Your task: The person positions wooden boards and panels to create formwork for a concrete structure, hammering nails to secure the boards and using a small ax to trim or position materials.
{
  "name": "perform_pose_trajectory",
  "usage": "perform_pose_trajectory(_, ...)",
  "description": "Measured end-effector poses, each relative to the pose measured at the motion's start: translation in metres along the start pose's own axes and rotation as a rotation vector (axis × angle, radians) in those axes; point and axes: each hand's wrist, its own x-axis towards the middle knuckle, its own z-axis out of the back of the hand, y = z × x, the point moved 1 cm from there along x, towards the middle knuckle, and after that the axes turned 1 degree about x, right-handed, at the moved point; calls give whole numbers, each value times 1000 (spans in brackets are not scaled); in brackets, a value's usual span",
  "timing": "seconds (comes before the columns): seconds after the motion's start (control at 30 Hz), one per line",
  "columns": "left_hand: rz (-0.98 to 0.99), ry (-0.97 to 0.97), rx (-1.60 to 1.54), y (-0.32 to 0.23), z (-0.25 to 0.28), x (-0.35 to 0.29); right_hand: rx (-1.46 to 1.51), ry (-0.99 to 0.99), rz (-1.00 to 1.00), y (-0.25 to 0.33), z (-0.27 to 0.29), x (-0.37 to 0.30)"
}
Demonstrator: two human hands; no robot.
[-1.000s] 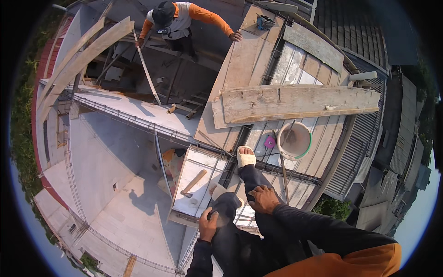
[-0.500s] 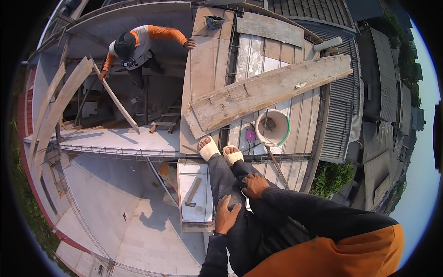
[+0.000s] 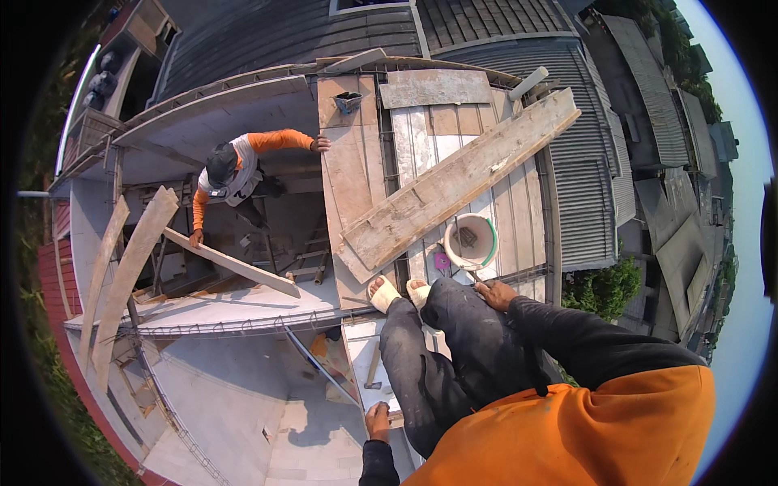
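1. Spreading around the person's feet, the board deck bears planks, sheets and two containers.
2. Left of it lies a sunken opening; in it stands a co-worker, one hand on the deck's edge, the other at a slanting board.
3. A long plank lies diagonally over the deck, just beyond the bucket.
4. The white panel, beside the person's left leg, has a hammer on it.
5. The bucket stands upright on the deck ahead of the right knee: pale, round, green along part of its rim. Inside sits a dark grey object, well below the rim; its kind is too small to tell.
6. A small dark tub rests near the deck's far end; its contents cannot be made out.
7. The hammer has a wooden handle and metal head.
8. The right hand is at the stick, fingers bent toward it; whether they pinch it I cannot tell. The left hand is at the panel's near corner, fingers close together; contact is unclear.
9. The stick shows briefly between bucket and right hand.
10. A pink item lies just left of the bucket.
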Motion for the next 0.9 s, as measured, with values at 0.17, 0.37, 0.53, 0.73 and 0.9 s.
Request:
perform_pose_trajectory(0.17, -37, 103, 14, -11, -28, -17, -8, -149, 218, -121, 26, 38)
perform_pose_trajectory(0.37, -125, 182, -33, -8, -32, -34, -413, -83, 572, -81, 111, 67)
perform_pose_trajectory(0.53, 8, -61, -358, 39, 0, -46, -349, -128, 293, -20, 232, 16)
perform_pose_trajectory(0.73, 202, -342, -506, -113, -53, -5, -304, -141, -50, 37, 395, 122)
perform_pose_trajectory(0.9, 282, 46, -386, -359, -199, 0, -49, -245, 59, 123, 465, 392)
